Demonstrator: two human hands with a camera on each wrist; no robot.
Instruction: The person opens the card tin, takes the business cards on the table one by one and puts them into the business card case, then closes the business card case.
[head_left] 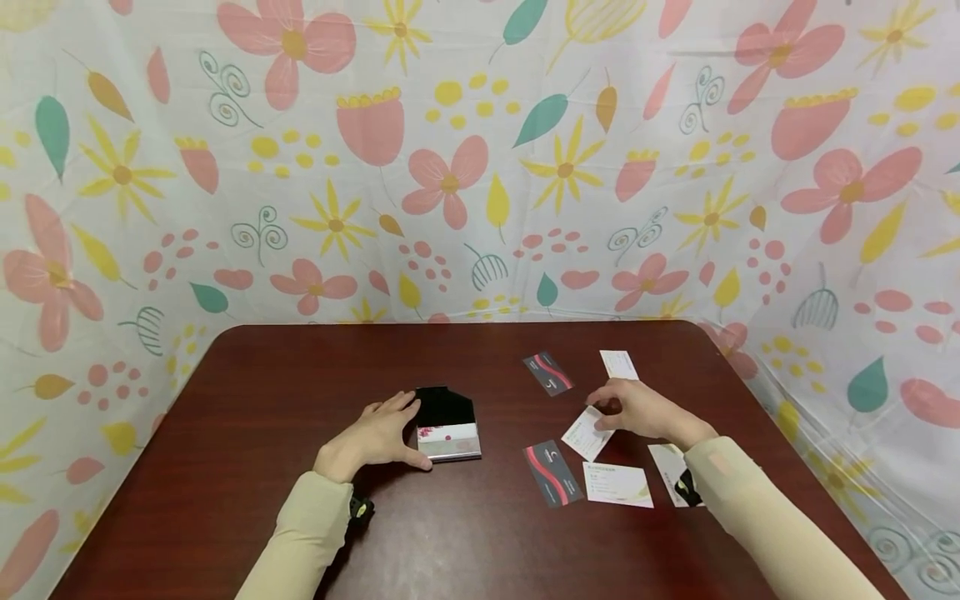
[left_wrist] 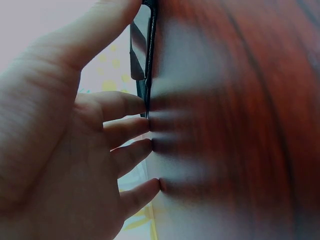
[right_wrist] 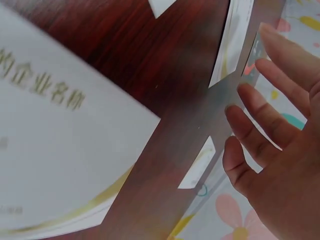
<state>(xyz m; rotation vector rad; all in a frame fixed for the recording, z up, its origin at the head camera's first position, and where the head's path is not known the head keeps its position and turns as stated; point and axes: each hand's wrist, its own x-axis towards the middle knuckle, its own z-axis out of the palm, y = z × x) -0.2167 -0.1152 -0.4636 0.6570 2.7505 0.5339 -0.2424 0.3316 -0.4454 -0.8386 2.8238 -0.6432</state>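
On the table's left-middle part lies a business card case [head_left: 445, 408], its black lid laid back and a white card with red print in its lower half. My left hand [head_left: 385, 432] rests beside it, fingers spread along its left edge and thumb at the near corner. In the left wrist view the fingertips [left_wrist: 156, 185] touch the tabletop near the dark case [left_wrist: 142, 45]. My right hand [head_left: 648, 410] hovers over a tilted white business card [head_left: 583, 435]. The right wrist view shows its fingers [right_wrist: 245, 120] loosely bent and apart, holding nothing.
Two dark cards with a pink stripe, a far one [head_left: 548, 372] and a near one [head_left: 552, 475], lie among white cards at the far right [head_left: 618, 363], near middle [head_left: 618, 485] and under the right sleeve [head_left: 667, 467]. A flowered cloth [head_left: 450, 250] hangs behind the brown table [head_left: 300, 375].
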